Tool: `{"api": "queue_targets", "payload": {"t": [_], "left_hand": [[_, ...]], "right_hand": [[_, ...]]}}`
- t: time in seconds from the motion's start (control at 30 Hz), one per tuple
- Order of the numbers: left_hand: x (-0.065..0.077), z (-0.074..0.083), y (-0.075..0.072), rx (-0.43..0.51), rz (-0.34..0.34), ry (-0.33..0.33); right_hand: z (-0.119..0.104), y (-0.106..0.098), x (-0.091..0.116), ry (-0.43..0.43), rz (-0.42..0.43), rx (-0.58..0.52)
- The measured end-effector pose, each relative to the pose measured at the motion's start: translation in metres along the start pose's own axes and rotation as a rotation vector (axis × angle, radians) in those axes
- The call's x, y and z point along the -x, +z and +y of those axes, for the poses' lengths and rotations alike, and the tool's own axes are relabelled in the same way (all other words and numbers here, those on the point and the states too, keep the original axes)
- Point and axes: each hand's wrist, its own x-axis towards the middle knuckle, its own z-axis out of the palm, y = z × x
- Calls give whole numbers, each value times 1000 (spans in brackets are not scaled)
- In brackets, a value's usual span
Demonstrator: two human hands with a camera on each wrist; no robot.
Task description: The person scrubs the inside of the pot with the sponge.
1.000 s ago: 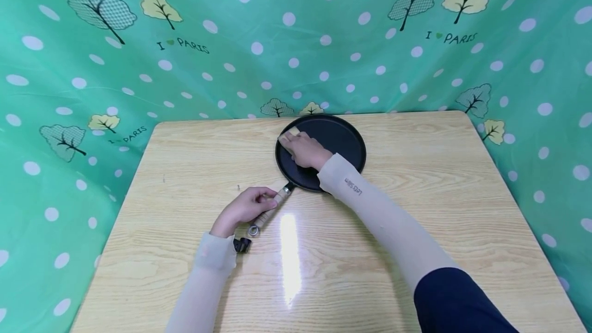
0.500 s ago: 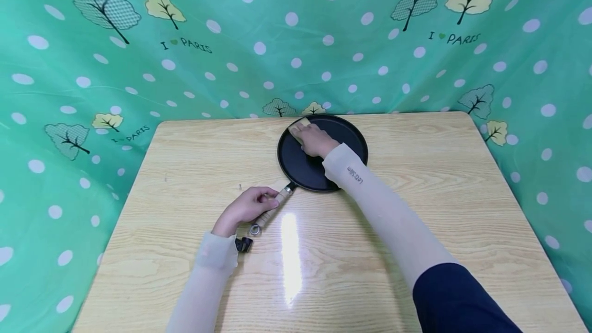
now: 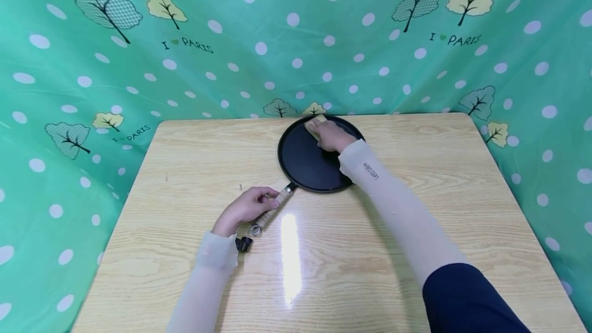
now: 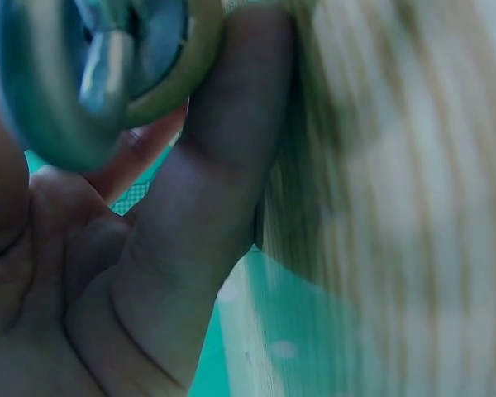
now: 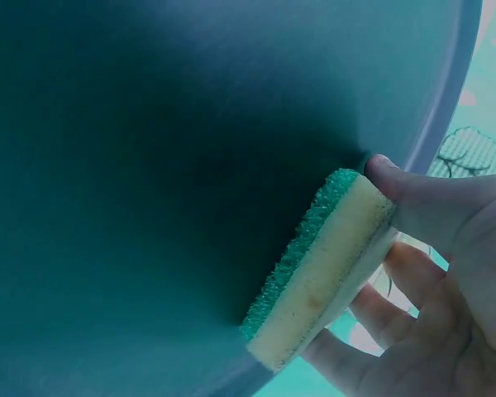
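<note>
Navy cloth of an upper sleeve (image 3: 472, 297) fills the nearest right corner, over a pale grey arm cover (image 3: 398, 220) printed with small dark lettering. A matching pale grey arm cover (image 3: 199, 281) comes in on the left, and beside its cuff sits a small black object (image 3: 244, 244), partly hidden and too small to identify. Beneath lies a light wood-grain table (image 3: 208, 158), with a long white glare (image 3: 290, 256) on its near half.

Just past the black object, a silvery metal ring (image 3: 255, 230) ends the beige, banded handle (image 3: 283, 198) of the pan. The left hand (image 3: 248, 204) holds this handle in a narrow grip, thumb against it and fingers curled over.

Farther on, the round, black, shallow frying pan (image 3: 300, 161) rests on the table close to its far edge, handle slanting toward the left hand. Over the pan's far part, the right hand (image 3: 330, 136) grips a rectangular cream sponge with a green scouring layer (image 5: 322, 269). In the right wrist view the thumb and fingers hold the cream side, and the green layer faces the pan's dark surface, near the rim.

Behind the table hangs a green curtain (image 3: 231, 19) with white spots, yellow and grey-green trees and "I PARIS" lettering.
</note>
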Motion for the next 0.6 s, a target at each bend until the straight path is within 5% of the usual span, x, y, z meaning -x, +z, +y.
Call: {"api": "queue_targets", "payload": {"t": [0.6], "left_hand": [[-1,0,1,5,2,-14]], "right_hand": [[41,3,43,-23,10,-17]]}}
